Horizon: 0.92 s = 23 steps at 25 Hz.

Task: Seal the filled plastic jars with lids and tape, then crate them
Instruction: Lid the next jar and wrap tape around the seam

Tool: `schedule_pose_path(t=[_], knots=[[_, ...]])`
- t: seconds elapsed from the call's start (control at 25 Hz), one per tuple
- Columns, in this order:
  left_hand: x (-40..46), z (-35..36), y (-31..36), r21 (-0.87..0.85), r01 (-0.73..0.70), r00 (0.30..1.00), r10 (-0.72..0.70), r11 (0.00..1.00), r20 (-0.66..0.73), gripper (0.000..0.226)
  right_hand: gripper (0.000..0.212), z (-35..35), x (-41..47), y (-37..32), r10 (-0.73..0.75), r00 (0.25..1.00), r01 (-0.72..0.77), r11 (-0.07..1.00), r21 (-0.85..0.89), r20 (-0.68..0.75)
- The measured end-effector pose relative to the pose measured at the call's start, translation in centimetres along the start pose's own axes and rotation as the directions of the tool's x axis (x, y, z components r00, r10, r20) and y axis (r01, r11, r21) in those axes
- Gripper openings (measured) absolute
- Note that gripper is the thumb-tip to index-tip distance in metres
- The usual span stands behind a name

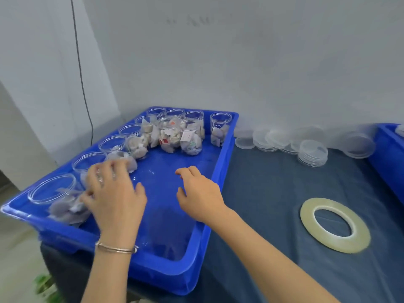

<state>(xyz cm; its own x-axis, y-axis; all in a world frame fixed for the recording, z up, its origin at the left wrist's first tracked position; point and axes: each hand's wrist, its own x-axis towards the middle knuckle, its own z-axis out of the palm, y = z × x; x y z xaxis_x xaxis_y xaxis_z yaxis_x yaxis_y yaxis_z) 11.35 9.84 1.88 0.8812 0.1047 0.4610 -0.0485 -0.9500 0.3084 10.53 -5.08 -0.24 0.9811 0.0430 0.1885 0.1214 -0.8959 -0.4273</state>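
We see open, filled jars [170,136] standing in the blue crate [216,162] on the worktop [273,193]. Our left hand [113,193] grasps one jar; our right hand [199,193] hovers released. Lids [312,153] and tape roll [335,225] lie beside the crate.

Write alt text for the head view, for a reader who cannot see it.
Two bare hands reach into a blue crate of open, filled plastic jars: the left hand touches jars along its left side, the right hand hovers open. On the dark cloth to the right lie clear lids and a tape roll.
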Motion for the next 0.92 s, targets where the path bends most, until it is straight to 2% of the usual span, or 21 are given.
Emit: schedule_pose_path(t=[0.08, 0.12, 0.2, 0.28, 0.36, 0.44, 0.52, 0.6, 0.68, 0.76, 0.84, 0.92], knots=[[0.4, 0.0, -1.2, 0.110, 0.122, 0.966, -0.144, 0.986, 0.215, 0.058, 0.041, -0.1, -0.1, 0.1, -0.016, 0.999, 0.017, 0.999, -0.036, 0.037], [0.7, 0.4, -1.4, 0.153, 0.131, 0.927, -0.176, 0.979, 0.330, 0.053, 0.039, -0.1, -0.1, 0.1, -0.025, 0.999, 0.028, 0.998, -0.051, 0.046], [1.0, 1.2, -1.7, 0.129, 0.096, 0.894, -0.143, 0.987, 0.425, 0.033, 0.038, -0.2, -0.2, 0.1, -0.038, 0.998, 0.041, 0.997, -0.070, 0.050], [1.0, 1.4, -1.7, 0.021, 0.108, 0.927, -0.108, 0.994, 0.360, 0.022, 0.037, -0.1, -0.1, 0.2, -0.045, 0.999, 0.047, 0.997, -0.069, 0.029], [1.0, 0.9, -1.4, -0.118, 0.124, 0.956, -0.087, 0.985, 0.281, 0.021, 0.044, 0.1, 0.0, 0.5, -0.054, 0.998, 0.054, 0.998, -0.043, -0.010], [0.6, 0.1, 0.1, -0.282, 0.084, 0.981, -0.030, 0.956, 0.191, 0.022, 0.066, 0.2, -0.1, 0.7, -0.067, 0.996, 0.072, 0.994, 0.077, -0.062], [-0.4, -1.0, 3.1, -0.436, -0.059, 0.992, 0.100, 0.898, 0.073, 0.023, 0.093, -0.4, -0.7, 0.7, -0.096, 0.987, 0.134, 0.930, 0.342, -0.125], [-1.5, -2.3, 6.6, -0.507, -0.264, 0.963, 0.250, 0.820, -0.096, 0.023, 0.104, -1.6, -1.4, 1.1, -0.102, 0.961, 0.235, 0.794, 0.560, -0.259], [-2.6, -2.8, 10.2, -0.517, -0.480, 0.877, 0.392, 0.709, -0.277, 0.021, 0.095, -3.6, -2.5, 2.3, 0.008, 0.902, 0.278, 0.752, 0.597, -0.431], [-4.3, -2.1, 13.5, -0.531, -0.619, 0.784, 0.485, 0.579, -0.386, 0.020, 0.072, -5.6, -4.3, 4.4, 0.126, 0.824, 0.262, 0.779, 0.569, -0.552], [-6.6, -0.1, 16.0, -0.614, -0.622, 0.773, 0.508, 0.486, -0.381, 0.020, 0.056, -6.4, -7.1, 7.5, 0.170, 0.807, 0.224, 0.798, 0.560, -0.566], [-8.9, 2.5, 17.3, -0.784, -0.458, 0.842, 0.487, 0.419, -0.232, 0.047, 0.060, -5.8, -10.5, 10.4, 0.167, 0.843, 0.170, 0.819, 0.548, -0.511]])
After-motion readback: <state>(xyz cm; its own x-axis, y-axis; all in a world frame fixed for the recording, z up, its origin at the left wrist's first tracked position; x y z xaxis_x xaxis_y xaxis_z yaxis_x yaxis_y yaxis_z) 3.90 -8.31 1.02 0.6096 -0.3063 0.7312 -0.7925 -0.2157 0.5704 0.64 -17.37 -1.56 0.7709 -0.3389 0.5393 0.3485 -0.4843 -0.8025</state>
